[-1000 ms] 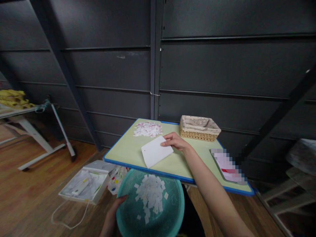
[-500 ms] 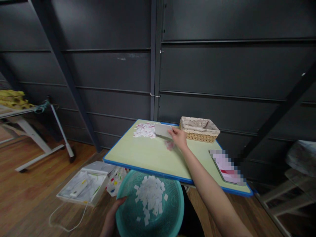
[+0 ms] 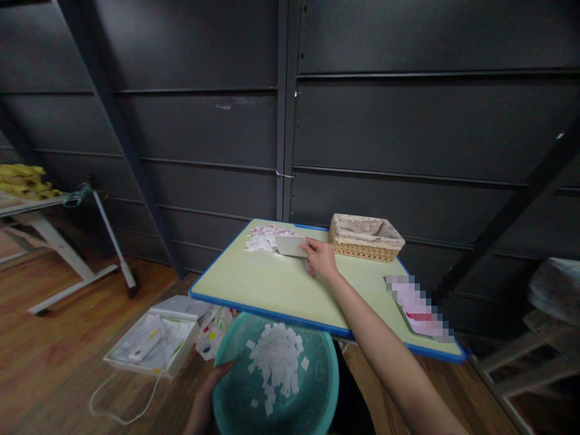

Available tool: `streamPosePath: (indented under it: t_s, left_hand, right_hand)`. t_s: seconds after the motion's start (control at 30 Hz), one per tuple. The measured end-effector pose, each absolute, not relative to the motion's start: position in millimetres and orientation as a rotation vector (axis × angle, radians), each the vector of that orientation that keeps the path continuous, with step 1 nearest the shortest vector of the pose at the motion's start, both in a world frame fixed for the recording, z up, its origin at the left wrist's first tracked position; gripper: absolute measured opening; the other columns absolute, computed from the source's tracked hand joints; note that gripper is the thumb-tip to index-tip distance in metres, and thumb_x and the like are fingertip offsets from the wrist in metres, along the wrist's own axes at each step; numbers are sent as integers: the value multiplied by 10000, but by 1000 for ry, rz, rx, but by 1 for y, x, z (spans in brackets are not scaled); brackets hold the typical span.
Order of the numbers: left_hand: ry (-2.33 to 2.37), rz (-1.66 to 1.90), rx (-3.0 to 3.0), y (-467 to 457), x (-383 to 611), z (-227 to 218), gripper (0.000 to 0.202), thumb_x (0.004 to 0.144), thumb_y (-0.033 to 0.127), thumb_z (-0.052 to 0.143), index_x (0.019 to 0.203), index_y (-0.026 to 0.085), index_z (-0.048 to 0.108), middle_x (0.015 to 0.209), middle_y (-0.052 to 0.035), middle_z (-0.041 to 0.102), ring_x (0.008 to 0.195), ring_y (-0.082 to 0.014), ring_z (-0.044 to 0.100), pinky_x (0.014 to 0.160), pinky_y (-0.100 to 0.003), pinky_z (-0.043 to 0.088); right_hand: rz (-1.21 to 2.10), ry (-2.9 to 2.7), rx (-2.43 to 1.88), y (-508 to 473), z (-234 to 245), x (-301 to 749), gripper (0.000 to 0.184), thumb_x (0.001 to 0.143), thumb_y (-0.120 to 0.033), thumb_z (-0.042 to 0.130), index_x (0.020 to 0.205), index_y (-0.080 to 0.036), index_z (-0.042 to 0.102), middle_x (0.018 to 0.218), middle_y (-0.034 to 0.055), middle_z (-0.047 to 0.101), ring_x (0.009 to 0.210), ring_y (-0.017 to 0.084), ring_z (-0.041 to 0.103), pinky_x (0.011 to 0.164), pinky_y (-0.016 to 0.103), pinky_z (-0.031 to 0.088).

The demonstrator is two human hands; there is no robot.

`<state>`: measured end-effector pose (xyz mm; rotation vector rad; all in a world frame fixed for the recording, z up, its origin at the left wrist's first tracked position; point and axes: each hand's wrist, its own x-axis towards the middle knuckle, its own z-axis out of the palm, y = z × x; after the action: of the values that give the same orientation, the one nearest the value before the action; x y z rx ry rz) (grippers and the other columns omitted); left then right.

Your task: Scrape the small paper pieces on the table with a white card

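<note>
My right hand is closed on the right end of a flat whitish card, held over the pale green tabletop. The card's left end overlaps a spread of small white and reddish paper pieces. A small blurred reddish thing shows just under my hand; I cannot make out what it is. My left hand grips the left rim of a teal plastic basket below the table's front edge. Many small white paper pieces lie heaped inside it.
A cloth-lined wicker basket stands at the table's back right. Near the right edge lies a flat pinkish item, partly pixelated. On the floor at left are an open white box with a cord and a clear bag of colourful bits.
My right hand and the card have shifted a little left and toward me, along the near side of the paper pieces. My left hand and the teal basket are nearly unmoved.
</note>
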<state>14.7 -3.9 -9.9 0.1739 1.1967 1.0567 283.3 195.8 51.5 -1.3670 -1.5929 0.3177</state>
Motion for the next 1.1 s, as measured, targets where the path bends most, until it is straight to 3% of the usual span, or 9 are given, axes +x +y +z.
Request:
streamPosePath:
  t_s: [0.33, 0.57, 0.77, 0.93, 1.1]
  left_hand:
    - [1174, 1027, 172, -4, 14, -15, 640, 709, 207, 692, 1285, 6, 497, 520, -39, 729, 497, -277, 698, 505, -367, 575]
    - [1172, 1033, 178, -5, 14, -15, 820, 689, 201, 717, 1408, 25, 365, 613, -72, 770, 628, -320, 731, 645, -427, 599]
    - [1137, 1070, 154, -4, 13, -17, 824, 674, 204, 735, 1418, 133, 388, 703, -66, 792, 721, -332, 742, 716, -444, 600]
    - [1185, 1003, 127, -6, 15, -9, 734, 701, 250, 706, 1351, 25, 450, 579, -75, 758, 691, -346, 739, 678, -450, 601]
    - [1195, 1037, 140, -6, 19, 0, 694, 702, 197, 686, 1341, 55, 456, 535, -23, 742, 618, -303, 734, 650, -411, 599]
  right_hand:
    - [311, -1576, -1365, 192, 56, 280, 363, 832, -422, 540, 1027, -187, 736, 911, 58, 742, 812, 261, 652, 697, 308, 451]
    - [471, -1629, -1309, 190, 53, 270, 335, 805, -421, 575, 1044, -247, 731, 926, 52, 738, 890, 273, 652, 718, 321, 472]
    - [358, -1599, -1350, 191, 58, 279, 303, 798, -365, 575, 990, -205, 749, 919, 51, 740, 858, 274, 655, 723, 319, 462]
    - [357, -1528, -1345, 193, 59, 286, 373, 804, -368, 547, 1059, -159, 720, 925, 64, 738, 768, 238, 634, 682, 311, 463]
    - [341, -1579, -1381, 192, 60, 286, 357, 790, -370, 545, 983, -141, 738, 803, 54, 725, 690, 210, 602, 646, 290, 439]
